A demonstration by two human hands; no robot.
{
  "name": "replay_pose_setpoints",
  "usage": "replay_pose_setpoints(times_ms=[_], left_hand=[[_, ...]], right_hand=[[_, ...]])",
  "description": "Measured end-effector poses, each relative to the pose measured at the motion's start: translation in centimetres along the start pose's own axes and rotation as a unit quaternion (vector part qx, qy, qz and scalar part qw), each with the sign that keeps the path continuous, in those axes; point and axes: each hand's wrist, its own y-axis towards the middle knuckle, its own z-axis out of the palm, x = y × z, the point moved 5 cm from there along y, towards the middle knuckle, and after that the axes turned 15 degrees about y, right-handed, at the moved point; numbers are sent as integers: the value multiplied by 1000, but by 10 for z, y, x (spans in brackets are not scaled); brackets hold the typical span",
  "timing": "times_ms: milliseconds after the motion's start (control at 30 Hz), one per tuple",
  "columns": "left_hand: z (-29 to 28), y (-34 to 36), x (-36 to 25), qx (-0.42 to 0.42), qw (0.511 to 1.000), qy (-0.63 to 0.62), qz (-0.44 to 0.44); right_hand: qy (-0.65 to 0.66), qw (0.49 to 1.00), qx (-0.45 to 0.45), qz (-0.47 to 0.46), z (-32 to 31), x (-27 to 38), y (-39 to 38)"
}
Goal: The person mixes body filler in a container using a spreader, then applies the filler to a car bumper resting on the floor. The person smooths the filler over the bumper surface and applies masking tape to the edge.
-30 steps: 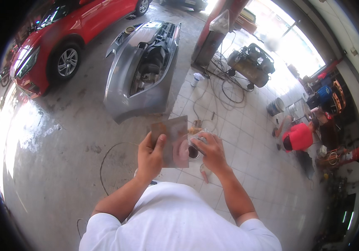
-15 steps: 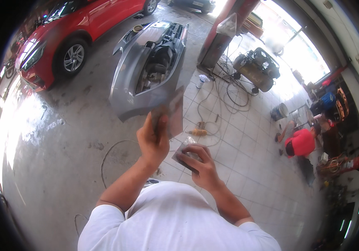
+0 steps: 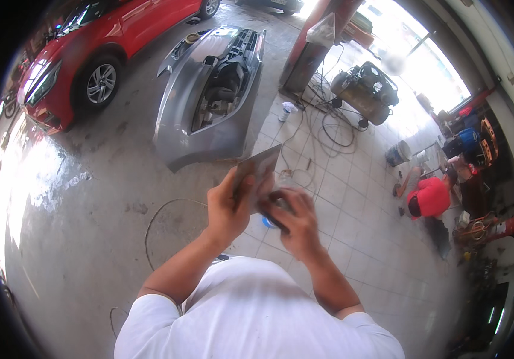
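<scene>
My left hand (image 3: pixel 227 206) is closed around a thin, flat, greyish-brown sheet (image 3: pixel 266 166), thumb on its near face, with one corner pointing up and away. Close on its right, my right hand (image 3: pixel 297 221), smeared by motion, grips a dark flat block (image 3: pixel 276 218). Block and sheet overlap in view; whether they touch I cannot tell. Both hands are raised in front of my chest. Beyond them, a grey car bumper (image 3: pixel 176 128) lies on the floor.
A red car (image 3: pixel 134 27) stands at the far left. Right of the bumper are a lift post (image 3: pixel 302 66), an air compressor (image 3: pixel 362 93), loose hoses (image 3: pixel 335 134) and a white-topped container (image 3: pixel 286 111). A person in a red shirt (image 3: pixel 433 197) crouches at the right near a bucket (image 3: pixel 397 154).
My right hand has moved up and left with the block, close against the sheet. My left hand has shifted slightly right, and the sheet has tilted so its corner points up and right.
</scene>
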Motion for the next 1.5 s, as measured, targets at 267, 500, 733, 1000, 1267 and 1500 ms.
replay_pose_setpoints(times_ms=[267,500,733,1000,1267,1500], left_hand=[[-5,7,-26,-33,994,29,99],[-11,24,-25,-67,989,12,129],[-21,16,-29,-77,991,-3,107],[-4,16,12,-36,890,-394,-227],[4,-16,34,-82,950,-267,-137],[15,-22,34,-80,919,-351,-162]], right_hand=[[-19,996,-82,-5,-26,12,18],[-3,1000,10,-22,-5,-16,-1],[38,999,20,-20,11,-10,11],[251,961,-49,-108,9,5,23],[188,980,5,59,2,-47,-8],[241,969,-55,-14,35,-30,-30]])
